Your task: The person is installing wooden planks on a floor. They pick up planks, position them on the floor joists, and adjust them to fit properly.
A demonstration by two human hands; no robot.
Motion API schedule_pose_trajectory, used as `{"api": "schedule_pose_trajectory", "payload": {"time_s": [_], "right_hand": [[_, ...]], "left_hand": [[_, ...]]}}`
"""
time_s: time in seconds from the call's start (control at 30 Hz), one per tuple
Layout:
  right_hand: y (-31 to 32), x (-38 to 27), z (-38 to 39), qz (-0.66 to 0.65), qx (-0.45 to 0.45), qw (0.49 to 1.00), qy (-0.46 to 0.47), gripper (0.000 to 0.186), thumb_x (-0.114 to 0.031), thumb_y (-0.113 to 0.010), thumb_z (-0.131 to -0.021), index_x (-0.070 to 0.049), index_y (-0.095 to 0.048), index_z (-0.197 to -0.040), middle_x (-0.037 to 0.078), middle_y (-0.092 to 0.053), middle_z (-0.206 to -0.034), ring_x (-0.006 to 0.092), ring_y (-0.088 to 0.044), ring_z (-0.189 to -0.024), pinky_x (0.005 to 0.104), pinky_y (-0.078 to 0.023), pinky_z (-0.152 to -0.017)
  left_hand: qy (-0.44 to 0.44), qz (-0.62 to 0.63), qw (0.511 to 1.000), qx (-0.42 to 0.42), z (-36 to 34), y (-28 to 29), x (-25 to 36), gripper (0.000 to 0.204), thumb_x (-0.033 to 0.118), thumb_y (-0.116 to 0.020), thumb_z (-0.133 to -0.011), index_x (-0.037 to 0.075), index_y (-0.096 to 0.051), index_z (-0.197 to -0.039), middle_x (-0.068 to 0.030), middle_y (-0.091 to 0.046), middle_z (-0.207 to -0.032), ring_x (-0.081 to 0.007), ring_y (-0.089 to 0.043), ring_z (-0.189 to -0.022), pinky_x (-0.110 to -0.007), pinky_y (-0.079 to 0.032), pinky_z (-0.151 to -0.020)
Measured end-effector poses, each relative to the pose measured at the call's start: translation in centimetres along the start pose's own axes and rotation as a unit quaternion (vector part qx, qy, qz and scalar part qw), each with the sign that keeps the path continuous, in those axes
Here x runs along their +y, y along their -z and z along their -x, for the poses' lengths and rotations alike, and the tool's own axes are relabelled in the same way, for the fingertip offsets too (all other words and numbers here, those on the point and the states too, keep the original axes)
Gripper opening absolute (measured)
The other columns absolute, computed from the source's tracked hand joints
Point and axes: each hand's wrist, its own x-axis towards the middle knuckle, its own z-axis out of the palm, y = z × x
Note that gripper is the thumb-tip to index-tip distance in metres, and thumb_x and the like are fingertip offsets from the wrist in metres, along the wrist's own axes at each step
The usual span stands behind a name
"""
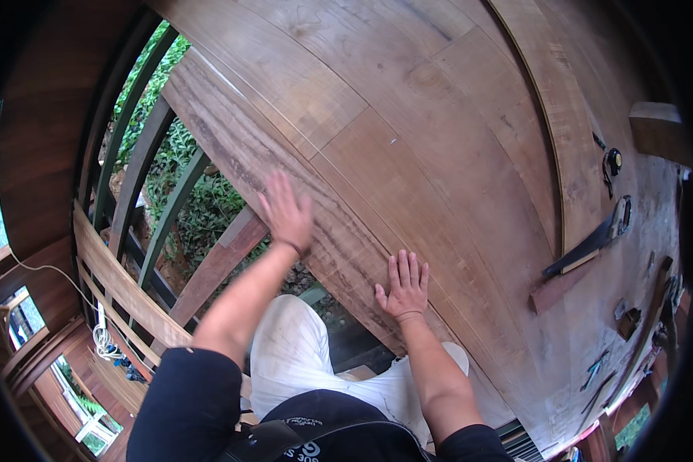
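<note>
We see left hand (289, 219), blurred, on or just over plank (239, 137), fingers spread; right hand (405, 292) flat, fingers spread, near plank's seam. Plank lies along floor (454, 169) edge, beside joists (219, 266).

Soft daylight; left hand (288, 215) motion-blurred; dark corners, strong fisheye bending.

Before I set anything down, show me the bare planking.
Bare planking runs between the streaked plank and the long board. The right side is crowded: tape measure, handsaw, reddish block. Left of the streaked plank are open gaps between beams.
</note>
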Motion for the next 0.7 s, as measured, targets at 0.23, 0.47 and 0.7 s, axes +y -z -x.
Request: {"api": "schedule_pose_trajectory", "payload": {"time_s": [0.23, 0.47, 0.7], "right_hand": [[0.0, 0.2, 0.1, -0.006, -0.005, 1.000, 0.011, 0.084, -0.050, -0.057, -0.083, -0.012, -0.034, -0.154, 0.014, -0.024, -0.164, 0.0333, -0.018, -0.152, 0.0573, -0.008, -0.123], [0.2, 0.1, -0.1, -0.007, 0.011, 1.000, 0.017, 0.085, -0.049, -0.058, -0.083, -0.011, -0.032, -0.155, 0.014, -0.024, -0.164, 0.0341, -0.019, -0.152, 0.0577, -0.009, -0.122], [0.9, -0.4, -0.4, 0.002, 0.007, 1.000, 0.012, 0.085, -0.049, -0.060, -0.083, -0.010, -0.034, -0.154, 0.013, -0.026, -0.163, 0.0335, -0.022, -0.151, 0.0576, -0.013, -0.122]], "left_hand": [[0.022, 0.036, 0.997, -0.060, 6.5, 1.0, 4.5, 0.094, 0.050, -0.055, -0.088, 0.002, -0.014, -0.158, -0.0147, -0.013, -0.166, -0.0337, -0.007, -0.154, -0.058, -0.002, -0.121], [0.031, 0.032, 0.998, -0.052, 6.2, 1.0, 4.6, 0.094, 0.049, -0.056, -0.087, 0.004, -0.016, -0.158, -0.0134, -0.012, -0.166, -0.0319, -0.007, -0.154, -0.058, -0.002, -0.122], [0.034, 0.053, 0.998, -0.030, 6.3, 0.8, 4.4, 0.093, 0.048, -0.058, -0.087, 0.007, -0.016, -0.159, -0.0113, -0.015, -0.166, -0.0298, -0.008, -0.154, -0.056, -0.003, -0.122]]}}
